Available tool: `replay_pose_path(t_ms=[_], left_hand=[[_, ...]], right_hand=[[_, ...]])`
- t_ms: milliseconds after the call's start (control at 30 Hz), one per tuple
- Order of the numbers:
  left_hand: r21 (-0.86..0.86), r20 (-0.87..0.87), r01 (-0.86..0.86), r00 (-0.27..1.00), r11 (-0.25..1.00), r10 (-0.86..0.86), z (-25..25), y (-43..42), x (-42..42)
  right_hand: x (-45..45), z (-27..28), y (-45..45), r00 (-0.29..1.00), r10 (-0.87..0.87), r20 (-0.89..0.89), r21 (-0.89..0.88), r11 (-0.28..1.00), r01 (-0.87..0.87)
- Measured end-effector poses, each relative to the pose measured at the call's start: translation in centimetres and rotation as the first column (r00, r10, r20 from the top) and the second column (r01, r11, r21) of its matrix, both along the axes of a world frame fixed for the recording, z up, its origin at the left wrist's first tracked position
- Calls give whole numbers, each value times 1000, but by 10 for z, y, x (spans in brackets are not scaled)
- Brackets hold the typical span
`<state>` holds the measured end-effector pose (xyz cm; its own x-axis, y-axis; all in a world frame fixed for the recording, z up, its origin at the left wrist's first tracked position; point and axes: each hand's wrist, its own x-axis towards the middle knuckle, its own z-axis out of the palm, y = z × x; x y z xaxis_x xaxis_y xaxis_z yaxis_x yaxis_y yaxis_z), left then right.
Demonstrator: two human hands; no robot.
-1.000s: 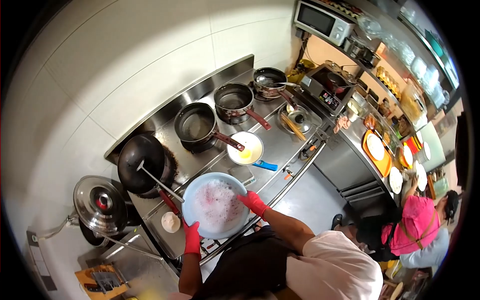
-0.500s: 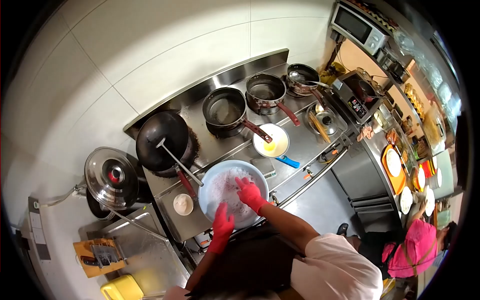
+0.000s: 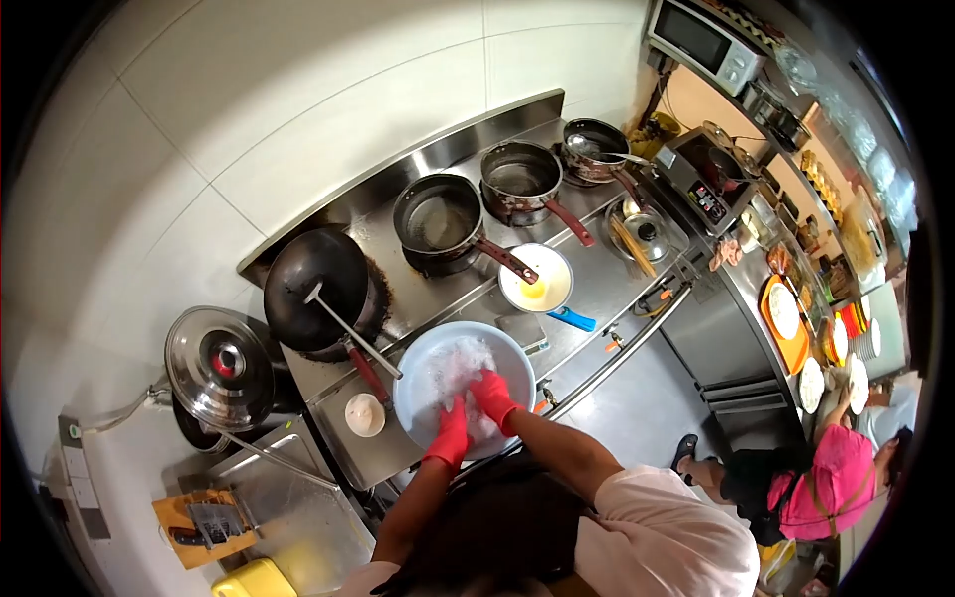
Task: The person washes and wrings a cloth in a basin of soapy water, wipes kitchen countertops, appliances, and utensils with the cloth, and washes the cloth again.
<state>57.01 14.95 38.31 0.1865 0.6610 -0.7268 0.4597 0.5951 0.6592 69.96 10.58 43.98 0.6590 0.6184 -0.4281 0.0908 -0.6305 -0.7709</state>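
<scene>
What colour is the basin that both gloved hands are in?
The basin is pale blue; it shows best in the head view.

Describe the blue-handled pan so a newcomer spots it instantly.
Along the tiled wall runs a steel stove. Between its dark pots and the sudsy blue basin sits a small pale pan. Unlike the pots' dark-red handles, its handle is bright blue.

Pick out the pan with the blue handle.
It is the pale-lined pan near the pale blue basin. Only its handle is blue; the three dark saucepans and the wok have reddish handles.
</scene>
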Motion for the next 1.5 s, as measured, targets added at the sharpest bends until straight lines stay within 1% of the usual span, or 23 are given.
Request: replay_pose_path(t_ms=[67,100,133,167,233,367,467,633,733,800,867,967,1000,1067,1133,1167,1233,1267,1300,1333,1367,1433,1500], left_hand=[[-409,337,-103,906,907,255,17,3,6],[-631,386,-127,804,765,452,34,3,14],[-746,387,-106,735,657,557,45,6,19],[-770,405,-68,716,635,568,48,10,21],[-737,426,-48,742,675,518,43,18,22],[-653,440,-15,806,757,396,37,28,17],[-612,432,-22,828,791,357,35,28,16],[-518,387,-172,827,838,409,31,24,21],[-310,265,-215,916,926,301,39,25,8],[-159,164,-216,956,963,242,49,28,-1],[-11,49,-189,981,982,190,53,30,-10],[282,-147,-167,966,945,215,-25,35,-20],[390,-196,-131,955,911,221,-38,35,-20],[281,166,-88,985,956,42,15,28,-14],[501,115,-74,993,862,18,41,9,7],[727,-100,-20,986,686,135,40,-11,24],[696,-202,47,970,716,132,37,-7,20],[441,-81,42,997,896,-7,37,18,-1],[146,75,90,992,985,-102,35,33,-15],[168,23,82,996,982,-87,25,35,-18],[202,-19,18,1000,979,-14,14,31,-15],[258,-48,-127,988,958,144,8,23,-1],[144,25,-183,983,972,181,12,22,10]], right_hand=[[-13,-5,8,999,26,44,23,999,-27],[-19,12,10,999,21,24,-20,1000,-21],[-27,34,9,1000,16,3,-63,998,-16],[-31,45,6,996,81,34,-40,996,-79],[-37,57,1,972,211,101,2,977,-212],[-45,77,5,943,312,118,-178,941,-289],[-44,88,12,985,175,2,-165,971,-172],[-18,60,25,884,462,69,-351,841,-411],[0,41,27,830,547,105,-350,802,-484],[12,18,18,891,389,235,-204,916,-346],[25,17,11,868,438,235,-280,885,-371],[9,-7,5,926,114,360,-197,979,-45],[0,3,1,928,95,360,-232,973,-9],[-27,31,-3,930,54,365,-297,953,61],[-44,33,-2,957,-8,291,-277,956,93],[-47,29,-3,970,-31,240,-247,964,92],[-42,33,-3,998,-57,22,-226,972,60],[-26,40,-2,988,-59,-145,-229,973,25],[-10,54,-2,949,-58,-311,-224,975,-13],[-2,58,-4,883,-56,-466,-217,975,-52],[-12,11,-6,998,-33,-57,-220,975,20],[-19,21,-4,974,-225,-15,-137,966,221],[-25,29,7,959,-283,-28,-145,950,276]])
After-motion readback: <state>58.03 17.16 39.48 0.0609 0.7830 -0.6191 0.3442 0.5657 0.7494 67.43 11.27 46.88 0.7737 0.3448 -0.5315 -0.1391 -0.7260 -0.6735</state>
